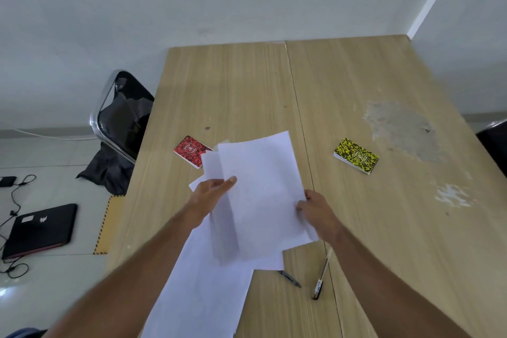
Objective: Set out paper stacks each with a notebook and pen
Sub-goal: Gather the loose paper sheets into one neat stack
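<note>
A sheaf of paper (260, 195) is held above the table (356, 85) between the red notebook (192, 151) and yellow notebook (356, 156) — pinched by the left hand (212, 191) and gripped at its edge by the right hand (315, 207). The sheets are best squared before being laid down — the loose sheets (203, 282) beneath and the two pens (321, 274) nearer the person should be left undisturbed.

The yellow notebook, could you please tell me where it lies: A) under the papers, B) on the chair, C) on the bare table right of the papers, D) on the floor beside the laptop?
C: the yellow notebook lies alone on the table, right of the held papers.
</note>
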Motion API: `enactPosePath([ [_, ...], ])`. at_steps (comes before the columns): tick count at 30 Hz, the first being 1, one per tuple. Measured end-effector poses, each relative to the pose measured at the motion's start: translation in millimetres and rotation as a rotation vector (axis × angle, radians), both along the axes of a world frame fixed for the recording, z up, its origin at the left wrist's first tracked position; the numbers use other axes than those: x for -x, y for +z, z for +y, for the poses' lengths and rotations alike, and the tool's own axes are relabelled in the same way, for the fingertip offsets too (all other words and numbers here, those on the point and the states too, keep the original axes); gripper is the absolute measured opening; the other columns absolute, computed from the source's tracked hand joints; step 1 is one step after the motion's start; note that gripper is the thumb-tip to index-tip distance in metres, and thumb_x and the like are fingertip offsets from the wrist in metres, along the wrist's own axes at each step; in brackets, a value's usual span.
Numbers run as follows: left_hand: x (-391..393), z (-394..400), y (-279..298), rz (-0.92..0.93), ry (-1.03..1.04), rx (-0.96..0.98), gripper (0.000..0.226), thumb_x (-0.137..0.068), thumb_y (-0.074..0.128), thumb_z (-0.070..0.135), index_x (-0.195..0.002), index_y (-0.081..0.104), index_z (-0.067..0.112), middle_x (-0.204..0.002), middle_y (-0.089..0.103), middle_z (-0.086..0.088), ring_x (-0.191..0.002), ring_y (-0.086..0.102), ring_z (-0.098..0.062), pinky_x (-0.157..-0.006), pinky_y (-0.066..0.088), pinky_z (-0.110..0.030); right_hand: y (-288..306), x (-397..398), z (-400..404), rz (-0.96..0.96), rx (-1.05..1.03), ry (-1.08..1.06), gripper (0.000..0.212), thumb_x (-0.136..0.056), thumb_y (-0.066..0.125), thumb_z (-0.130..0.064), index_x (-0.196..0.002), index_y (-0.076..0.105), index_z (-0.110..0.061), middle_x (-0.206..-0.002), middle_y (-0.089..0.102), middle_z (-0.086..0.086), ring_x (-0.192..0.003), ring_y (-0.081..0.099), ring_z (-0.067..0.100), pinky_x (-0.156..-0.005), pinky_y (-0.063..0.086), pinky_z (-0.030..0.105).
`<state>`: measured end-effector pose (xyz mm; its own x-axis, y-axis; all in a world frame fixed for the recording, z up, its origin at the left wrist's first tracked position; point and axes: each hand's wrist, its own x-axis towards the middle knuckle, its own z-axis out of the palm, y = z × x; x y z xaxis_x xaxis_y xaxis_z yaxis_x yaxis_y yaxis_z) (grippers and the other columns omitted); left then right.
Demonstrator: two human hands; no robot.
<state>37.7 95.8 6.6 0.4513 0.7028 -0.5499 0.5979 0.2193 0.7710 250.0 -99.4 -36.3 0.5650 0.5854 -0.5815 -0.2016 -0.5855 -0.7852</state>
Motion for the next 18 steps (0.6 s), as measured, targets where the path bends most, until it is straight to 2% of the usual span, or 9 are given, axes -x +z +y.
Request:
enactPosePath([
  [1,2,0,-5,-0.030,0.014,0.011,0.020,-0.088,0.078,0.040,-0.078,0.075,0.023,-0.075,0.073,0.017,-0.071,0.069,-0.009,-0.062,0.051,-0.024,-2,10,3,0.023,0.002,0.058,0.034,-0.087,0.050,0.003,-0.108,0.072,-0.012,-0.106,0.077,0.006,-0.092,0.074,0.023,-0.073,0.060,0.034],
  [2,6,-1,-7,-0.058,0.032,0.019,0.011,-0.085,0.083,0.027,-0.091,0.077,0.020,-0.088,0.079,0.011,-0.085,0.076,-0.017,-0.071,0.058,-0.028,-4,20,6,0.041,-0.001,0.110,0.032,-0.088,0.051,0.003,-0.107,0.072,-0.012,-0.105,0.077,0.008,-0.089,0.074,0.023,-0.072,0.060,0.034],
  [4,15,2,-14,-0.101,0.085,0.052,0.030,-0.074,0.079,0.013,-0.103,0.074,0.017,-0.101,0.079,-0.002,-0.102,0.074,-0.030,-0.079,0.059,-0.037,-11,37,11,0.034,0.026,0.160,0.020,-0.091,0.057,-0.002,-0.106,0.070,-0.008,-0.102,0.075,0.013,-0.082,0.070,0.023,-0.070,0.055,0.034],
  [6,27,4,-13,-0.112,0.161,0.073,0.040,-0.065,0.070,0.012,-0.105,0.072,0.015,-0.101,0.077,-0.008,-0.097,0.072,-0.035,-0.077,0.057,-0.037,-15,48,13,-0.032,0.045,0.091,0.007,-0.095,0.062,-0.011,-0.100,0.067,-0.010,-0.091,0.072,0.008,-0.076,0.065,0.021,-0.065,0.052,0.032],
  [7,35,7,-15,-0.128,0.197,0.079,0.045,-0.062,0.068,0.010,-0.107,0.070,0.012,-0.103,0.076,-0.012,-0.094,0.071,-0.035,-0.076,0.057,-0.038,-17,51,13,-0.101,0.071,0.038,0.007,-0.095,0.064,-0.016,-0.098,0.066,-0.010,-0.086,0.070,0.005,-0.074,0.065,0.021,-0.062,0.051,0.030],
  [10,68,18,-23,-0.134,0.306,0.077,0.069,-0.055,0.071,0.008,-0.123,0.061,0.006,-0.120,0.070,-0.022,-0.097,0.070,-0.038,-0.080,0.059,-0.047,-26,57,8,-0.228,0.217,-0.022,0.029,-0.088,0.076,-0.031,-0.102,0.059,-0.012,-0.095,0.066,0.002,-0.081,0.065,0.020,-0.062,0.050,0.028],
  [12,88,19,-20,-0.102,0.356,0.092,0.072,-0.065,0.074,0.006,-0.133,0.051,0.016,-0.127,0.065,-0.015,-0.103,0.067,-0.038,-0.076,0.058,-0.046,-35,67,8,-0.297,0.315,0.058,0.054,-0.078,0.083,-0.043,-0.110,0.053,-0.013,-0.113,0.060,0.007,-0.098,0.064,0.026,-0.070,0.050,0.034],
  [15,108,13,-11,-0.054,0.434,0.108,0.071,-0.087,0.064,-0.006,-0.137,0.037,0.037,-0.113,0.060,-0.004,-0.091,0.063,-0.030,-0.069,0.054,-0.039,-43,86,12,-0.562,0.455,0.167,0.095,-0.070,0.085,-0.056,-0.142,0.037,-0.015,-0.134,0.043,0.009,-0.120,0.050,0.033,-0.085,0.048,0.040],
  [18,121,12,-11,-0.008,0.444,0.108,0.085,-0.091,0.062,-0.004,-0.150,0.022,0.042,-0.106,0.059,-0.002,-0.082,0.061,-0.026,-0.066,0.053,-0.037,-46,87,19,-0.585,0.474,0.134,0.117,-0.064,0.085,-0.063,-0.153,0.024,-0.017,-0.140,0.041,0.011,-0.122,0.048,0.035,-0.095,0.048,0.045],
])
